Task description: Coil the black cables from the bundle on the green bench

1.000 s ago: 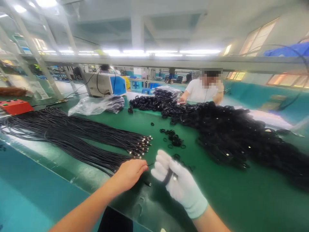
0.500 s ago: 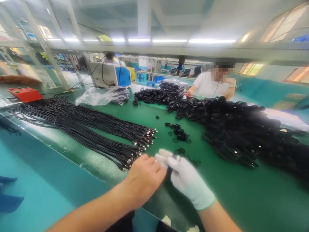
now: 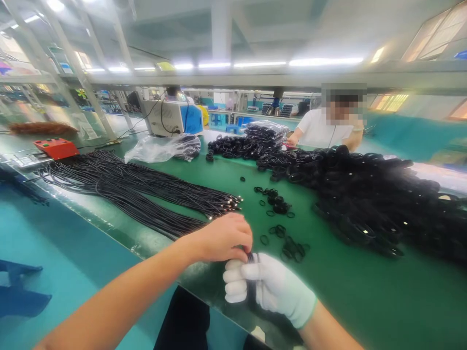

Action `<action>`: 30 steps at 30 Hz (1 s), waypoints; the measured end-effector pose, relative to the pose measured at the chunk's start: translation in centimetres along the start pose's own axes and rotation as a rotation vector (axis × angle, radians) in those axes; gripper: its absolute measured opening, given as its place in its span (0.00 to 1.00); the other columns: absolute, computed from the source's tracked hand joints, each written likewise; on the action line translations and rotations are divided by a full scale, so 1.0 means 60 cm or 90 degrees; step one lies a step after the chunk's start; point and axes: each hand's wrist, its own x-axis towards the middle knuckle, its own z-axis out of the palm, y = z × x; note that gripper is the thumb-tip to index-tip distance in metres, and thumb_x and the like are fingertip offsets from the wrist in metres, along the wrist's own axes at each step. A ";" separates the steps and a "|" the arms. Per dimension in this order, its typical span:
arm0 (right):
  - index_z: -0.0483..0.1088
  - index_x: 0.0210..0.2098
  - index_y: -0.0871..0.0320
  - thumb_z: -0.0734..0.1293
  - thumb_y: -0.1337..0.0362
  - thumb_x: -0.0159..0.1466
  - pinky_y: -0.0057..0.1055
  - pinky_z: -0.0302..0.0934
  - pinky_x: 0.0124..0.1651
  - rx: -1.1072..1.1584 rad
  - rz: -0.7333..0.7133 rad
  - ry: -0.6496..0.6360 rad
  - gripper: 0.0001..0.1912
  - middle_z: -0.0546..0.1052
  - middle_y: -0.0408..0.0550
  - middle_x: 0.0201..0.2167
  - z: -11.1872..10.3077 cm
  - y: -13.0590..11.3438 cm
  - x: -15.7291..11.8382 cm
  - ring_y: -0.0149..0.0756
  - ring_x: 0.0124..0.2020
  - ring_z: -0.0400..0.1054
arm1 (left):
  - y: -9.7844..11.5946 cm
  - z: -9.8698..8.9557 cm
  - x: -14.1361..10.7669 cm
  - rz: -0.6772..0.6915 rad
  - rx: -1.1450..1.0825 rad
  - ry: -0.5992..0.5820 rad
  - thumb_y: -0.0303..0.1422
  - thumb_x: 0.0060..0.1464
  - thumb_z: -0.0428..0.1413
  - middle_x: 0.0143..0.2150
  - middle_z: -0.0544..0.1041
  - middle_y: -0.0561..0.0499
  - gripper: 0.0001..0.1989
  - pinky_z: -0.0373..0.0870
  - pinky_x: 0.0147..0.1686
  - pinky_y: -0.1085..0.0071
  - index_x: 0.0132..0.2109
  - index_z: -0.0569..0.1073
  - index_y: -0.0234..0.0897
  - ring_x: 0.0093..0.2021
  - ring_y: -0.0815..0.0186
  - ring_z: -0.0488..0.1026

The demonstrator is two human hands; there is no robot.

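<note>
My right hand (image 3: pixel 268 284), in a white glove, is closed around a short bundle of black cable (image 3: pixel 251 289). The bundle stands roughly upright, and its lower end is in shadow. Bare, my left hand (image 3: pixel 228 236) reaches over it from the left, thumb and fingers pinched at the bundle's top; what exactly they grip there is mostly hidden. Beyond the left hand lie long black cables (image 3: pixel 146 189) with bright metal connector ends. Small black rings (image 3: pixel 279 201) are scattered on the green table just past the right hand.
A large heap of coiled black cables (image 3: pixel 357 194) covers the right side of the green table (image 3: pixel 343 287). Behind are a clear plastic bag (image 3: pixel 153 148), a white-and-blue machine (image 3: pixel 171 116) and a red control box (image 3: pixel 56 146). A person (image 3: pixel 321 126) in white sits across.
My left hand has moved up and over the top of the bundle. The fingers of my right hand, partly stretched before, have curled around it. The view has shifted slightly.
</note>
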 end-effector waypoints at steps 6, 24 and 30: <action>0.68 0.40 0.71 0.70 0.64 0.53 0.46 0.62 0.40 -0.058 0.045 0.000 0.19 0.73 0.55 0.31 -0.019 -0.002 -0.009 0.42 0.32 0.71 | 0.026 -0.029 0.017 -0.005 0.057 -0.098 0.30 0.54 0.56 0.30 0.72 0.55 0.09 0.59 0.27 0.74 0.26 0.73 0.38 0.31 0.70 0.67; 0.69 0.36 0.66 0.71 0.57 0.54 0.37 0.64 0.35 -0.159 -0.042 0.015 0.18 0.75 0.52 0.24 -0.009 -0.011 -0.011 0.42 0.31 0.72 | 0.044 0.059 -0.024 -0.389 -0.596 0.203 0.30 0.53 0.52 0.29 0.70 0.56 0.03 0.61 0.28 0.76 0.34 0.69 0.35 0.29 0.72 0.64; 0.72 0.34 0.65 0.69 0.56 0.55 0.48 0.64 0.43 -0.268 -0.095 0.035 0.16 0.75 0.53 0.18 0.001 -0.021 -0.017 0.48 0.36 0.74 | 0.051 0.079 -0.023 -0.388 -0.656 0.261 0.30 0.55 0.50 0.31 0.71 0.54 0.05 0.63 0.30 0.75 0.37 0.70 0.34 0.30 0.71 0.66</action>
